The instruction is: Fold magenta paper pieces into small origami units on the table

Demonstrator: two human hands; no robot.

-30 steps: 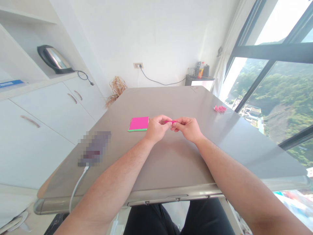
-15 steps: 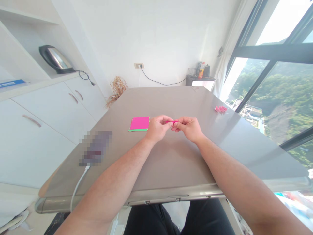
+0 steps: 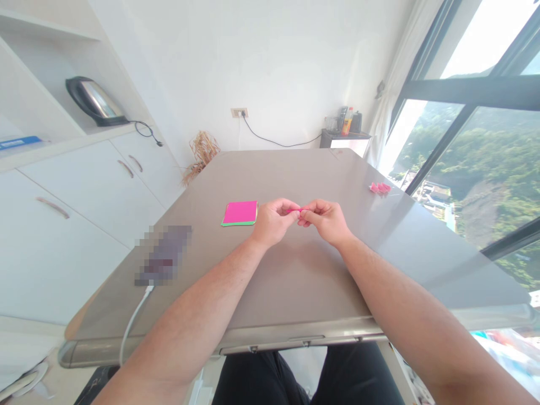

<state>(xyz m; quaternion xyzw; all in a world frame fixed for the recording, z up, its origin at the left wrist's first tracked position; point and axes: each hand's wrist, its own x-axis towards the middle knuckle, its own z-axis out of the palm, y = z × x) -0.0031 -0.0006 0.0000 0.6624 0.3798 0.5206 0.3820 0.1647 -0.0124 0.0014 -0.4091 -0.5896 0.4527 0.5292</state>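
Well off to the left of both hands, a blue item (image 3: 20, 143) lay on a shelf, cut off by the picture's edge, its print too small to read. Next came a kettle (image 3: 98, 102), also far beyond the left hand, with its short cord hanging over the shelf's edge. Nearer, on the table (image 3: 295, 287), a dark oblong thing (image 3: 164, 253) sat to the left of the left forearm, so heavily pixelated that its face could not be made out; a white cable (image 3: 134, 320) ran from its near end and passed out of sight behind that forearm. Dried stalks (image 3: 203, 147) stood past the table's far left side, partly hidden by it. Just beside the left hand lay a stack of square sheets (image 3: 239, 212), pink on top with a green edge showing.

The left hand (image 3: 272, 222) pinched a small pink piece (image 3: 295, 211) between thumb and fingers, and the right hand (image 3: 327, 222) gripped it from the other side; the fingertips covered most of it, so its shape could not be told. Beyond the right hand, a low stand (image 3: 346, 136) held an orange bottle (image 3: 347, 122) among blurry containers. Farther right of that hand, folded pink bits (image 3: 380, 188) rested on the table, their exact number unclear.
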